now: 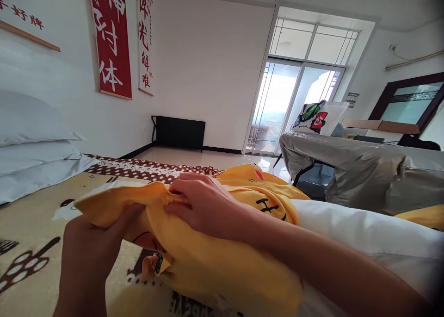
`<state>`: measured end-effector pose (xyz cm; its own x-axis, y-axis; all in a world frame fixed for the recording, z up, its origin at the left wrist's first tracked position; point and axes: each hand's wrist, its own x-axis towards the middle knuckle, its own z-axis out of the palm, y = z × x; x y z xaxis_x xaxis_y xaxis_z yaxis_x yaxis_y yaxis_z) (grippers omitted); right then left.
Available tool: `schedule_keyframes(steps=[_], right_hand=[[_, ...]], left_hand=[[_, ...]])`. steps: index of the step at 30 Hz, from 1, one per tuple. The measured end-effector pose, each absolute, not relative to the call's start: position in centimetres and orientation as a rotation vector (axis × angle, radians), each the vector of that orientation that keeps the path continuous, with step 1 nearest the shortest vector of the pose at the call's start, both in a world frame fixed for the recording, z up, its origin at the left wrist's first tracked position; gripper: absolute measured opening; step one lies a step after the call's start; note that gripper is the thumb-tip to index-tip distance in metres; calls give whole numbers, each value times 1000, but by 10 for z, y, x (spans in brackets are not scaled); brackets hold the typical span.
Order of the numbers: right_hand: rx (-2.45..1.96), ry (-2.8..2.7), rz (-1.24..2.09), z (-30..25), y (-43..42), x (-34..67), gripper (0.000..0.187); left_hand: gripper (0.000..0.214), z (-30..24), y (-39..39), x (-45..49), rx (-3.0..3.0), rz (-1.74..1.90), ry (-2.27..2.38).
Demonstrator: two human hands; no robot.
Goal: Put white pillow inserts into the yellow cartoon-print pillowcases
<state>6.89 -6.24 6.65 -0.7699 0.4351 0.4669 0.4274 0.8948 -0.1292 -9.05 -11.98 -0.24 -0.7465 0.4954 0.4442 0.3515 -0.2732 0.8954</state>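
A yellow pillowcase (222, 266) with a cartoon face printed on it is bunched over a white pillow (367, 236) lying on the bed. My right hand (199, 203) pinches a fold of the yellow fabric near its open end, fingers closed on it. My left hand (88, 247) grips the same edge from below, with its fingers tucked under the cloth and mostly hidden.
The bed has a beige cartoon-print sheet (31, 229) and stacked white pillows (34, 146) at the left. A grey-covered piece of furniture (360, 169) stands at the right with a cardboard box (379, 126) behind it. Red and white banners (113, 39) hang on the wall. Glass balcony doors (287, 104) are at the back.
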Motion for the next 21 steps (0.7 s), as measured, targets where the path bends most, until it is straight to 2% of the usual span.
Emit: schedule_keyframes(steps=[3, 9, 12, 16, 21], right_hand=[[-714, -2656, 95, 63, -61, 65, 15], [-678, -2457, 396, 71, -49, 67, 16], [-696, -2323, 504, 73, -44, 68, 18], [-730, -2374, 337, 70, -52, 67, 22], [-600, -2626, 9, 62, -67, 68, 2]], left_hand=[[19, 0, -123, -76, 1007, 2114, 1681], [36, -15, -98, -98, 819, 2235, 1621], [36, -22, -84, -108, 809, 2296, 1532], [30, -17, -94, -96, 908, 2202, 1396], [32, -6, -125, -75, 1133, 2166, 1570]])
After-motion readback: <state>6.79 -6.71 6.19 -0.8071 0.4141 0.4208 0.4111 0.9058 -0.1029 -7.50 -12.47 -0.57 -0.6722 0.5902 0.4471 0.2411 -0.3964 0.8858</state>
